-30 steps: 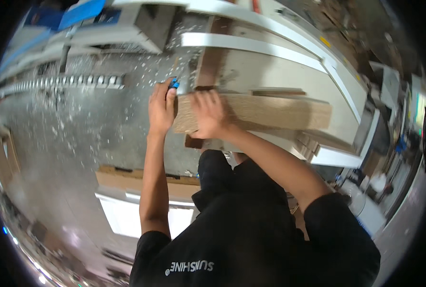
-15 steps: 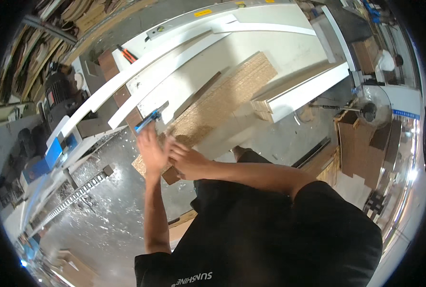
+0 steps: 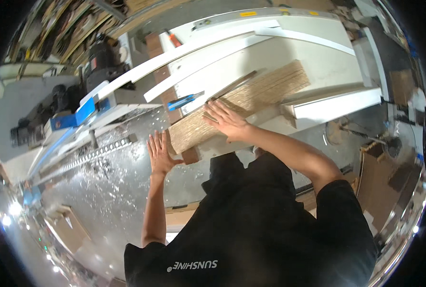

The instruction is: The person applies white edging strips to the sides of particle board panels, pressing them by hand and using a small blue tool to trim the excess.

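Observation:
A long chipboard panel (image 3: 265, 91) lies across a white machine table (image 3: 318, 62), its raw brown edge facing me. My right hand (image 3: 225, 119) lies flat on the panel's top near its left end, fingers spread. My left hand (image 3: 159, 153) is open, its palm set against the panel's left end, holding nothing. A blue-handled tool (image 3: 184, 101) lies on the table just beyond the panel's left end, apart from both hands.
White fence rails (image 3: 174, 55) run diagonally behind the panel. A white board (image 3: 332, 103) lies to the right of it. The grey floor (image 3: 103, 191) is strewn with shavings. Cardboard pieces (image 3: 380, 182) stand at the right, and machinery (image 3: 64, 105) at the left.
My left hand no longer holds the blue-handled tool, which now lies on the table. That hand has opened at the panel's end. The view has swung, and my right hand stays on the panel.

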`<state>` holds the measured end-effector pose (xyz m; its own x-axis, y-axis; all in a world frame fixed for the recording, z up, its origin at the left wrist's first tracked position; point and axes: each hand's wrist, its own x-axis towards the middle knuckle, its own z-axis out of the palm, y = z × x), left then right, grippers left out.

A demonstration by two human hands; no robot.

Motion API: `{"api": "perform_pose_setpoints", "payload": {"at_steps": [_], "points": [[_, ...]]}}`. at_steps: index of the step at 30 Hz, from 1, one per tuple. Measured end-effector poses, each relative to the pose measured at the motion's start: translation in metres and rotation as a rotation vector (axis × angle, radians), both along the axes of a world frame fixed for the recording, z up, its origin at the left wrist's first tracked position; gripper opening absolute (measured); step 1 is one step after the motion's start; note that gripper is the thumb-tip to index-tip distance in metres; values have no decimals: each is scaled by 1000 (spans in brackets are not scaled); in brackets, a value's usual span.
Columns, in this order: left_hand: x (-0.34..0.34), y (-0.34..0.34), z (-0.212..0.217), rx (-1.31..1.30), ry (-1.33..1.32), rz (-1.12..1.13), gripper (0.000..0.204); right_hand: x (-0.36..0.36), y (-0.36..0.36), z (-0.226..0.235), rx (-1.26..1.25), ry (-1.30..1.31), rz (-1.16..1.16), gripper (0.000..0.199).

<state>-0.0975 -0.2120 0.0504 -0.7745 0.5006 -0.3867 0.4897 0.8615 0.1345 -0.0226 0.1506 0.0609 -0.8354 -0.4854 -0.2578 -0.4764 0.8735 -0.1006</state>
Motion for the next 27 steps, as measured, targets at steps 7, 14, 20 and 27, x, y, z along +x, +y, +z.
{"api": "perform_pose_setpoints", "payload": {"at_steps": [7, 14, 20, 27], "points": [[9, -95, -43, 370, -63, 154, 174, -40, -36, -15, 91, -101, 22, 138], [-13, -66, -94, 594, -193, 228, 178, -33, -19, -69, -185, -45, -70, 108], [-25, -53, -104, 697, -360, 226, 166, -39, -29, -74, -253, -197, -66, 120], [-15, -67, -105, 712, -119, -5, 146, -35, -21, -63, -393, -206, -130, 120]]}}
